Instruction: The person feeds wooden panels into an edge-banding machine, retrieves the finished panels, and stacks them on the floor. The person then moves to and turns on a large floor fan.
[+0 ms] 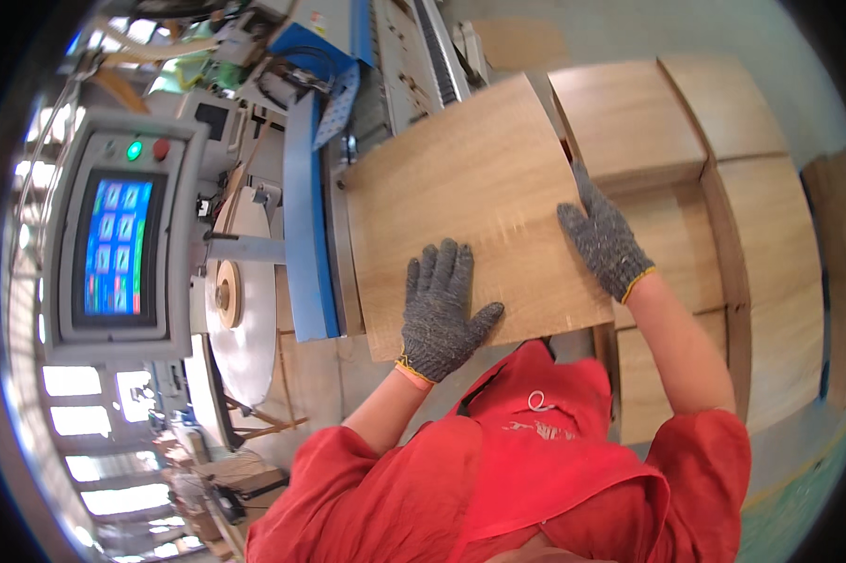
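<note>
A wood-grain panel (465, 190) lies at a slant in front of me, its left edge against the metal edge of an edge banding machine (306, 211). My left hand (442, 310), in a grey knitted glove, rests flat on the panel near its lower left part, fingers spread. Gloved in the same way, my right hand (602, 239) is at the panel's right edge, with the thumb on top and the fingers along the edge; whether they reach underneath is hidden.
Stacks of similar panels (627, 119) stand close on the right. At the left is a control panel with a lit screen (118, 246), and beside the machine a large reel of edge banding (243, 302). A conveyor track (437, 53) runs away at the top.
</note>
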A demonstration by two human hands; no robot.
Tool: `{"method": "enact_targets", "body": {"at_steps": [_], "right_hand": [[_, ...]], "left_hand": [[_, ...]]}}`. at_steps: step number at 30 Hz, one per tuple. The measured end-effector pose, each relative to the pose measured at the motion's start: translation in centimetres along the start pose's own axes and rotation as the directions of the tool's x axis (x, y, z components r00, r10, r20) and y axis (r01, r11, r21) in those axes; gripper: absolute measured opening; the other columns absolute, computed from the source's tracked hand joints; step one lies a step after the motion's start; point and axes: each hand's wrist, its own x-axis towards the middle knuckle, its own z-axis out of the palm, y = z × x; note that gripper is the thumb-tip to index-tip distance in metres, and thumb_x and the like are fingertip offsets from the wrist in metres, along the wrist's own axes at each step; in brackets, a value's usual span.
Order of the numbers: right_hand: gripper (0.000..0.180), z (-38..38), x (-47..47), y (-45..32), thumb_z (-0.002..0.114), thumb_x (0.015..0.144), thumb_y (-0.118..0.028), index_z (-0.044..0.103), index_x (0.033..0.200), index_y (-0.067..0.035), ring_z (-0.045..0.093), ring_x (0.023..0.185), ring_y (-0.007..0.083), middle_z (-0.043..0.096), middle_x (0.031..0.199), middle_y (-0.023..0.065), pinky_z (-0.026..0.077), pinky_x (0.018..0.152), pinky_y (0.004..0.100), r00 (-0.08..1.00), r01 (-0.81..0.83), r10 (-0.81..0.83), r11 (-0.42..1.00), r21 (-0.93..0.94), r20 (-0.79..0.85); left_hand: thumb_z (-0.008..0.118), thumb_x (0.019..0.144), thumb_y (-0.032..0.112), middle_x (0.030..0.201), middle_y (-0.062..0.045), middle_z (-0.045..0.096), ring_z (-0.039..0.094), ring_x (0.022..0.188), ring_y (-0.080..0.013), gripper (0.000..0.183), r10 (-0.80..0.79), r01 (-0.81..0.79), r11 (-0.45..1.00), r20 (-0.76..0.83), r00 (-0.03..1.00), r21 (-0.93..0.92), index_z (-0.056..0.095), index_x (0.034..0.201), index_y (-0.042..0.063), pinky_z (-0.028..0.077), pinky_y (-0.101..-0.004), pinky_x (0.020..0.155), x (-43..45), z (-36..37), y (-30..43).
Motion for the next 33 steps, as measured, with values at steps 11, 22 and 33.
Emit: {"method": "enact_targets", "body": {"at_steps": [11,22,33], "right_hand": [[0.056,2.2,10.4,0.8,0.054,0.093,-0.029,0.039,0.144,-0.010,0.055,0.116,0.0230,0.057,0.128,0.0164,0.041,0.100,0.0323,0.992,-0.103,0.097,0.992,-0.072,-0.081],[0.051,5.9,28.8,4.4,0.046,0.092,-0.038,0.051,0.128,-0.001,0.052,0.121,0.0294,0.053,0.132,0.0198,0.041,0.101,0.0382,0.997,-0.039,0.034,0.996,-0.079,-0.064],[0.046,5.8,15.6,18.7,0.050,0.093,-0.033,0.048,0.130,-0.006,0.061,0.094,0.0289,0.064,0.096,0.0156,0.046,0.083,0.0416,0.969,-0.234,0.101,0.662,-0.712,-0.224]], "left_hand": [[0.058,0.087,0.014,0.123,-0.025,0.057,0.052,0.119,-0.0401,0.035,0.035,-0.055,0.994,-0.195,0.980,-0.097,0.061,0.119,-0.002,0.036,-0.0444,0.106,7.5,1.7,-7.0],[0.055,0.091,0.014,0.116,-0.020,0.063,0.060,0.109,-0.0331,0.027,0.171,-0.153,0.985,-0.350,0.921,0.078,0.064,0.114,0.002,0.045,-0.0391,0.098,19.3,4.2,-16.6],[0.051,0.095,0.017,0.118,-0.020,0.062,0.059,0.108,-0.0343,0.031,-0.169,0.209,0.978,-0.506,0.846,0.024,0.061,0.117,-0.002,0.045,-0.0395,0.095,27.1,4.4,-18.1]]}}
